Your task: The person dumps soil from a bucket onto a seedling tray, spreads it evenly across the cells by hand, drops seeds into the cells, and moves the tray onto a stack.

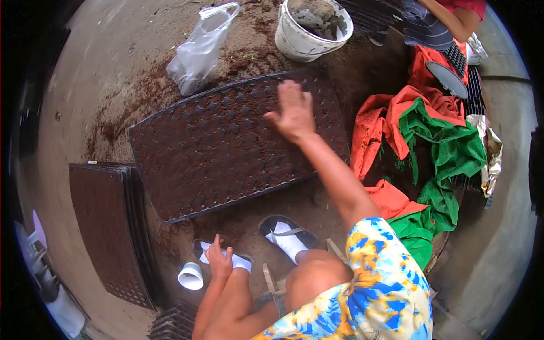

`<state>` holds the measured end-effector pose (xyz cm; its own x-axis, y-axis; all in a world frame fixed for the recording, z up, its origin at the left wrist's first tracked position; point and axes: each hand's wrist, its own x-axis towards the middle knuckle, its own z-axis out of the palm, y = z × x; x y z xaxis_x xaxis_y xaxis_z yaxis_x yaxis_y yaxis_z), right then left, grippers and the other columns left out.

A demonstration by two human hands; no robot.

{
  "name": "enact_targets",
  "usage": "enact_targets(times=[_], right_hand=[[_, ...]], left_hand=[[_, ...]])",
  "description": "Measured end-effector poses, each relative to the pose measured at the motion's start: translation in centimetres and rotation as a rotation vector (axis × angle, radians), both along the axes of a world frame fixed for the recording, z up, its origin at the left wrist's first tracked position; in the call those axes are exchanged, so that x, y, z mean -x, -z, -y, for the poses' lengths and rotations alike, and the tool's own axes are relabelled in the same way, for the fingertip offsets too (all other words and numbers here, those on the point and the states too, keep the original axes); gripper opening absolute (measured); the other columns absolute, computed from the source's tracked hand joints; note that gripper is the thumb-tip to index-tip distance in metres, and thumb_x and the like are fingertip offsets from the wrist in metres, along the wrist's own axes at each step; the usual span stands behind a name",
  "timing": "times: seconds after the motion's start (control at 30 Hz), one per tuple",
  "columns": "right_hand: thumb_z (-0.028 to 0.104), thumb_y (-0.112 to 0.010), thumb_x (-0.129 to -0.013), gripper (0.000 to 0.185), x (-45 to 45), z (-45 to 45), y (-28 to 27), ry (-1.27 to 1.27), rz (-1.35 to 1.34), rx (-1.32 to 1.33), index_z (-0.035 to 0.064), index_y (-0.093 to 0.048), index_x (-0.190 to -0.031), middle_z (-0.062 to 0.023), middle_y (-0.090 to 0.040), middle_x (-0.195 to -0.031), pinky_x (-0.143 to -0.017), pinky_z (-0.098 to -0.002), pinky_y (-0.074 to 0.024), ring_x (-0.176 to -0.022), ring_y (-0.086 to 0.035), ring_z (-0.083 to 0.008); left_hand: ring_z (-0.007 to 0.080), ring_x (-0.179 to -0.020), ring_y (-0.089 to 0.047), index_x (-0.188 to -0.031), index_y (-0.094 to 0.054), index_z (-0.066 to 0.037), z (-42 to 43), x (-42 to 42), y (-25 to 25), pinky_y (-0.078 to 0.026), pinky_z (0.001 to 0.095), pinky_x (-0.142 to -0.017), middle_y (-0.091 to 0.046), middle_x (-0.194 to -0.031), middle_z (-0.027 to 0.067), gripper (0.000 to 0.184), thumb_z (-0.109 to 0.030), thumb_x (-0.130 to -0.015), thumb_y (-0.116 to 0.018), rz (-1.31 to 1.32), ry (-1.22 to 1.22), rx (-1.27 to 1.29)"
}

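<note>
A dark seedling tray [221,147] filled with brown soil lies on the ground, slightly tilted in view. Over its upper right part is my right hand [294,110], fingers stretched out and empty; whether the palm touches the soil I cannot tell. My left hand [219,259] is by my left foot, near the knee, with some fingers extended and nothing visible in it. A white cup [191,276] lies on its side just left of that hand.
Stacked filled trays [107,226] stand at left. A clear plastic bag [201,54] and a white bucket [309,48] are beyond the tray. Red and green cloth [453,141] lies at right. A co-worker's arm [450,20] shows at the top right.
</note>
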<state>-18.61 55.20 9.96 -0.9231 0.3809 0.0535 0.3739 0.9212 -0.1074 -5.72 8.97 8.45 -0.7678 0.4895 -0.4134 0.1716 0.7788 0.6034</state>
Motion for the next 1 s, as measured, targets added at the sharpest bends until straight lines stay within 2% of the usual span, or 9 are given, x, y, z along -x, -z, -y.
enact_targets(times=[0.2, 0.3, 0.4, 0.47, 0.53, 0.6, 0.67, 0.87, 1.0], right_hand=[[0.077, -0.031, -0.078, 0.101, -2.8, 13.3, -1.3, -0.376, -0.004, 0.348, 0.0048, -0.016, -0.147, -0.0124, -0.007, -0.155, -0.114, -0.0464, 0.001, -0.144, -0.004, -0.0264], [0.075, -0.039, -0.077, 0.099, -7.5, 13.0, 0.2, -0.594, 0.013, 0.268, 0.0066, -0.021, -0.146, -0.0095, -0.013, -0.155, -0.114, -0.0448, 0.0019, -0.144, -0.006, -0.024], [0.072, -0.044, -0.076, 0.096, -9.5, 4.9, -0.3, -0.373, 0.023, 0.264, 0.0073, -0.028, -0.144, -0.0098, -0.019, -0.154, -0.114, -0.0452, -0.0001, -0.144, -0.008, -0.0226], [0.07, -0.042, -0.079, 0.094, -10.6, 0.8, -1.3, -0.197, 0.141, 0.047, 0.0067, -0.024, -0.146, -0.0119, -0.016, -0.154, -0.113, -0.0471, -0.0025, -0.144, -0.008, -0.0242], [0.072, -0.037, -0.079, 0.095, -11.2, 0.9, -1.7, -0.057, 0.137, 0.036, 0.0068, -0.02, -0.147, -0.0118, -0.013, -0.154, -0.113, -0.0459, -0.0018, -0.144, -0.007, -0.0237], [0.072, -0.036, -0.08, 0.094, -11.8, 4.4, -0.7, -0.254, 0.034, 0.146, 0.0067, -0.02, -0.147, -0.0113, -0.014, -0.154, -0.114, -0.0458, -0.0031, -0.143, -0.009, -0.0233], [0.072, -0.035, -0.081, 0.093, -11.5, 5.7, -0.5, -0.352, 0.144, 0.203, 0.0071, -0.022, -0.146, -0.0113, -0.017, -0.154, -0.113, -0.0467, -0.0044, -0.143, -0.012, -0.024], [0.068, -0.036, -0.085, 0.09, -13.4, -3.0, -1.2, 0.057, 0.115, -0.155, 0.0059, -0.017, -0.147, -0.0128, -0.014, -0.154, -0.112, -0.0496, -0.0086, -0.143, -0.011, -0.0268], [0.065, -0.034, -0.088, 0.092, -19.5, -1.7, -0.3, 0.285, 0.026, -0.004, -0.0014, -0.011, -0.146, -0.0201, -0.011, -0.153, -0.111, -0.0515, -0.0109, -0.142, -0.01, -0.0345]], left_hand=[[0.0307, -0.106, -0.051, -0.136, -0.037, 0.0, -0.1, 0.0, -0.1, -0.03, 0.0433, -0.096, -0.057, -0.113, 0.0148, 0.062, -0.038, -0.089, -0.05, 0.031, -0.008, 0.01], [0.0307, -0.107, -0.051, -0.136, -0.038, 0.0, -0.2, -0.1, -0.3, -0.03, 0.0431, -0.096, -0.058, -0.113, 0.0152, 0.061, -0.036, -0.089, -0.051, 0.073, -0.005, 0.026], [0.0305, -0.106, -0.051, -0.136, -0.038, -0.001, -0.4, 0.2, -0.2, -0.03, 0.0426, -0.097, -0.058, -0.113, 0.0151, 0.061, -0.036, -0.089, -0.051, 0.093, -0.016, 0.027], [0.0304, -0.106, -0.052, -0.136, -0.038, -0.001, -0.1, 0.2, -0.4, -0.03, 0.0425, -0.096, -0.058, -0.113, 0.0151, 0.061, -0.037, -0.088, -0.051, 0.08, -0.014, 0.034], [0.0305, -0.105, -0.052, -0.136, -0.038, -0.001, -0.4, 0.0, -0.4, -0.031, 0.0426, -0.096, -0.059, -0.112, 0.015, 0.061, -0.037, -0.088, -0.051, 0.045, -0.013, 0.033], [0.0307, -0.105, -0.053, -0.136, -0.038, -0.001, -0.3, -0.1, 0.0, -0.031, 0.0428, -0.096, -0.059, -0.112, 0.015, 0.061, -0.037, -0.088, -0.051, 0.05, -0.015, 0.02], [0.0307, -0.105, -0.053, -0.136, -0.038, -0.001, -0.2, -0.2, 0.2, -0.032, 0.0428, -0.095, -0.059, -0.112, 0.015, 0.061, -0.038, -0.088, -0.051, 0.061, -0.011, 0.017], [0.0306, -0.105, -0.053, -0.136, -0.038, -0.002, 0.1, -0.4, -0.2, -0.033, 0.0427, -0.094, -0.059, -0.113, 0.0134, 0.061, -0.038, -0.088, -0.05, 0.047, -0.003, 0.003], [0.0308, -0.105, -0.053, -0.135, -0.039, -0.002, -0.3, -0.4, -0.5, -0.033, 0.0426, -0.094, -0.058, -0.113, 0.0126, 0.061, -0.038, -0.088, -0.052, 0.028, 0.047, -0.003]])
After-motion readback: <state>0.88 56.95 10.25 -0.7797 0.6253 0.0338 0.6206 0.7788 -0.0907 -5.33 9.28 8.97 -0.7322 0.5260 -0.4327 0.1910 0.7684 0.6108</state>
